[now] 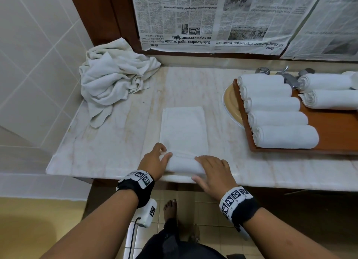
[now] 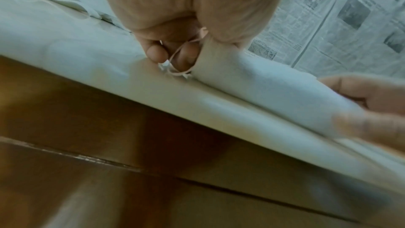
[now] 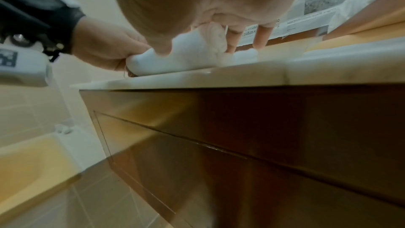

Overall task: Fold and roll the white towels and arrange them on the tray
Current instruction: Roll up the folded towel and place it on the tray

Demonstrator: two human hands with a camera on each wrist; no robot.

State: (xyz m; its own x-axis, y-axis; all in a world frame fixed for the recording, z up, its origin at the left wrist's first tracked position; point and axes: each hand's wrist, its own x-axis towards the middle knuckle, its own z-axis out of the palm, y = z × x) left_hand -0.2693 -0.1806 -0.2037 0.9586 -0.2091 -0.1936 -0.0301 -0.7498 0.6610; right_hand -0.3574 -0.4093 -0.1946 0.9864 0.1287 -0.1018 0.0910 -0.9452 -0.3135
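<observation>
A white towel (image 1: 184,129) lies folded into a long strip on the marble counter (image 1: 116,152), its near end rolled up (image 1: 184,164) at the counter's front edge. My left hand (image 1: 163,154) grips the left end of the roll, fingers curled behind it and thumb in front. My right hand (image 1: 201,168) curls over the right end, thumb at the front edge. In the right wrist view the fingers (image 3: 260,35) reach down behind the roll (image 3: 186,58). The left wrist view shows the roll (image 2: 274,89) and a loose thread by my fingers (image 2: 184,56). Several rolled towels (image 1: 284,136) lie on the wooden tray (image 1: 329,138).
A heap of unfolded white towels (image 1: 114,78) sits at the counter's back left corner. A beige dish (image 1: 231,105) pokes out under the tray's left edge, with a metal tap (image 1: 286,76) behind. Newspaper (image 1: 193,16) covers the wall behind.
</observation>
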